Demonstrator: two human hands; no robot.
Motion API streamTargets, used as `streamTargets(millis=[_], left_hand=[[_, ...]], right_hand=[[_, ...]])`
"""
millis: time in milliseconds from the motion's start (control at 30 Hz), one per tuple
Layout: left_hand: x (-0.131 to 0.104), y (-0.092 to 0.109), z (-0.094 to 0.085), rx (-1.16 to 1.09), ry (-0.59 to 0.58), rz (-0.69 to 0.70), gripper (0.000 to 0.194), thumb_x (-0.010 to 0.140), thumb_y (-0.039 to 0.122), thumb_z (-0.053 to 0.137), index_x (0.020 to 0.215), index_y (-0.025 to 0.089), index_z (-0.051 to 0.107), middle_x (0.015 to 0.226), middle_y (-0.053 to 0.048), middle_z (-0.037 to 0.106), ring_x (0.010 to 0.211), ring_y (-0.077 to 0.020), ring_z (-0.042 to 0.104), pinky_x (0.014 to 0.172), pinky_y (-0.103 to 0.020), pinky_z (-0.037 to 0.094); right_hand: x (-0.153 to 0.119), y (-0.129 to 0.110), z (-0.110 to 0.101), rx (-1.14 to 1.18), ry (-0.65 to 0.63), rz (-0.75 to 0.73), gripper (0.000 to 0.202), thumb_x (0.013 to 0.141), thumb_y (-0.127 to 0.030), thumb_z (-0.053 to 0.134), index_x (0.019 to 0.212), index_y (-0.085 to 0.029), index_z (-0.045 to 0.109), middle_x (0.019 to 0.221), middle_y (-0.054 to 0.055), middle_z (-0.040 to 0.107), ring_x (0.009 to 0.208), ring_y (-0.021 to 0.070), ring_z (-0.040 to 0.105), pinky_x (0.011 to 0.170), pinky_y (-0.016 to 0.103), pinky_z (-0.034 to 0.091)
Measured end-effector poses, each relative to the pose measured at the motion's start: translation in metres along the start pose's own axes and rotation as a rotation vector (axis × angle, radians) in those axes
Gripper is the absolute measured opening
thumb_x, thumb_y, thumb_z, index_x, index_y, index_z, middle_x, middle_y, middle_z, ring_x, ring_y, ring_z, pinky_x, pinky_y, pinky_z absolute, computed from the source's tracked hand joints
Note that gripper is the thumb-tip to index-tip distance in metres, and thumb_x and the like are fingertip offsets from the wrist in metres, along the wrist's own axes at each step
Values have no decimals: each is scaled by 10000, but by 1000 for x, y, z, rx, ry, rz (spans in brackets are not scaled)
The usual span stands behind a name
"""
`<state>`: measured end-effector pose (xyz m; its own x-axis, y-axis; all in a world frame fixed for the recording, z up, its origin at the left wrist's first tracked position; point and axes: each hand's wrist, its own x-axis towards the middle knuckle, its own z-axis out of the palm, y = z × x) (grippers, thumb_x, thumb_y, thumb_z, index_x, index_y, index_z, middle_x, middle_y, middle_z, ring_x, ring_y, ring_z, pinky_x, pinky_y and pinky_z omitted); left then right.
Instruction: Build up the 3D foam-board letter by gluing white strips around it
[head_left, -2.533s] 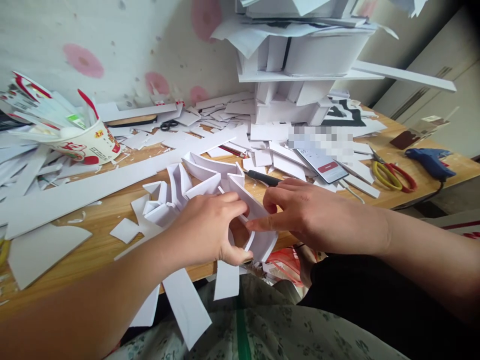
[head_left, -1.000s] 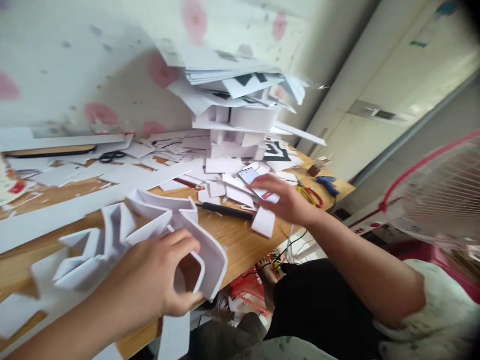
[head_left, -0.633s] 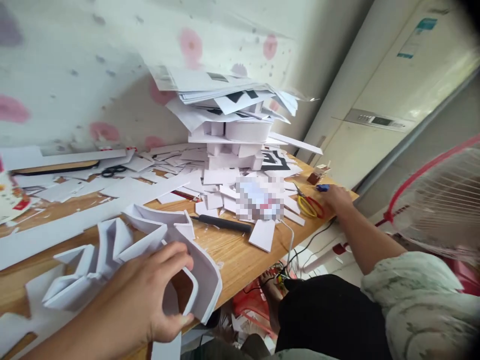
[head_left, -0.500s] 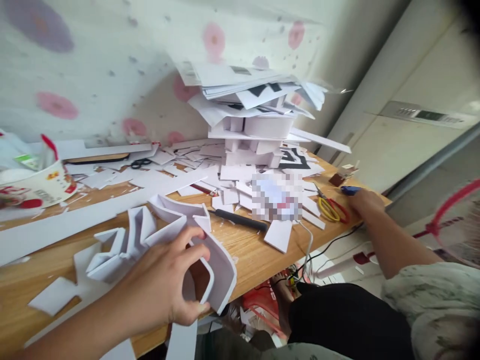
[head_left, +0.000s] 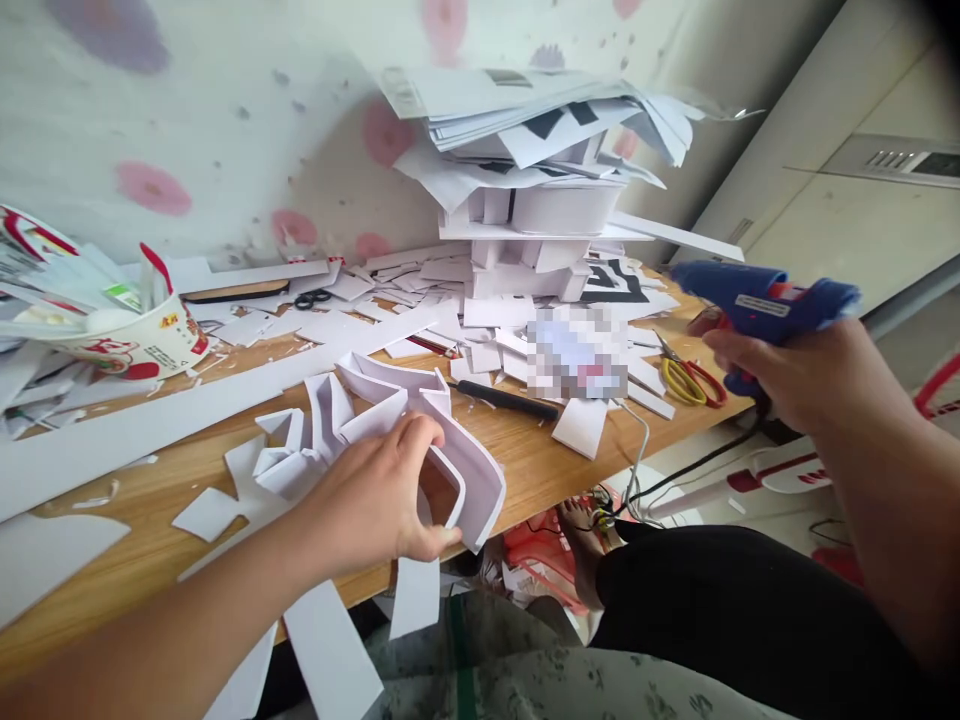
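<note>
A white foam-board structure (head_left: pixel 476 460) with curved and angled upright walls lies near the front edge of the wooden table. My left hand (head_left: pixel 397 480) grips one of its curved walls between thumb and fingers. On the right, my right hand (head_left: pixel 802 370) is wrapped round the handle of a blue glue gun (head_left: pixel 765 295), raised above the table's right end. The gun's nozzle points left, and a dark cord hangs below its handle.
Behind stands a stacked white model (head_left: pixel 532 270) with papers (head_left: pixel 525 110) on top. A black-handled tool (head_left: pixel 506 398), yellow-and-red pliers (head_left: pixel 690 380), black scissors (head_left: pixel 311 298), a paper tub (head_left: pixel 142 340) and many white scraps lie about. Cords hang off the front edge.
My right hand has lifted the blue glue gun up from the table's right end. My left hand still holds the white structure. The camera view has shifted.
</note>
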<state>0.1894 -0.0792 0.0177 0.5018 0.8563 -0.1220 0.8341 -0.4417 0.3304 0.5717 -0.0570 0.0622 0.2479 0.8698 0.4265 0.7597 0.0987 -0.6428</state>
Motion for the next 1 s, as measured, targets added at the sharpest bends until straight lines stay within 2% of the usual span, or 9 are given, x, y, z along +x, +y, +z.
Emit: streamTargets(millis=[33, 100, 167, 267, 333, 467, 600, 833, 1000], left_hand=[[0, 0, 0, 1, -3, -5, 549, 643, 434, 651, 1074, 215, 392, 1136, -84, 544, 967, -307, 585, 852, -452, 456], [-1, 0, 0, 11, 6, -9, 566, 641, 446, 655, 1081, 218, 381, 1174, -93, 521, 981, -316, 585, 853, -460, 459], [-1, 0, 1, 24, 26, -5, 596, 633, 465, 664, 1089, 221, 368, 1264, -116, 463, 1024, -339, 576, 859, -470, 463], [1, -2, 2, 18, 36, 4, 631, 622, 483, 677, 1090, 218, 347, 1337, -137, 383, 1069, -358, 556, 866, -486, 469], [1, -3, 3, 3, 28, 6, 637, 618, 492, 680, 1081, 217, 339, 1316, -134, 385, 1064, -355, 552, 862, -494, 472], [1, -7, 7, -6, 56, 29, 649, 609, 500, 689, 1086, 232, 341, 1265, -103, 401, 1034, -330, 556, 859, -482, 472], [2, -9, 11, 6, 105, -10, 704, 575, 521, 706, 1105, 235, 341, 1211, -79, 419, 996, -313, 568, 845, -454, 477], [4, -7, 7, -22, 71, -29, 760, 561, 539, 699, 1137, 178, 360, 1177, -104, 443, 904, -299, 596, 763, -433, 493], [1, -5, 3, -47, 50, -44, 799, 570, 557, 693, 1193, 165, 383, 1197, -122, 479, 859, -313, 621, 733, -441, 497]], right_hand=[[-11, -22, 1, 121, -121, -53, 220, 770, -337, 700, 895, -160, 659, 739, 56, 644, 568, 114, 538, 510, 258, 438], [-29, -60, 6, 316, -346, -63, 199, 810, -362, 668, 879, -178, 637, 620, 5, 571, 504, 108, 500, 448, 239, 426], [-41, -87, 15, 396, -617, -60, 224, 813, -377, 677, 888, -174, 619, 650, -1, 574, 489, 101, 512, 409, 216, 430], [-49, -109, 30, 383, -900, -40, 221, 850, -358, 634, 963, -171, 599, 684, -18, 568, 505, 105, 563, 437, 215, 485], [-51, -117, 39, 318, -993, -35, 200, 860, -325, 610, 994, -177, 599, 644, -39, 556, 514, 107, 568, 453, 212, 483], [-52, -135, 53, 47, -1019, -25, 166, 837, -292, 612, 949, -171, 624, 570, -43, 580, 507, 111, 542, 473, 213, 421], [-52, -153, 64, -218, -1038, -6, 273, 805, -349, 632, 1023, -185, 639, 638, -13, 635, 556, 138, 572, 537, 241, 423], [-50, -163, 88, -221, -1099, 40, 334, 785, -327, 642, 1068, -182, 542, 831, 29, 677, 581, 140, 638, 513, 237, 461], [-53, -163, 105, -377, -950, -42, 437, 730, -387, 681, 1079, -170, 529, 935, 86, 668, 786, 215, 648, 612, 284, 474]])
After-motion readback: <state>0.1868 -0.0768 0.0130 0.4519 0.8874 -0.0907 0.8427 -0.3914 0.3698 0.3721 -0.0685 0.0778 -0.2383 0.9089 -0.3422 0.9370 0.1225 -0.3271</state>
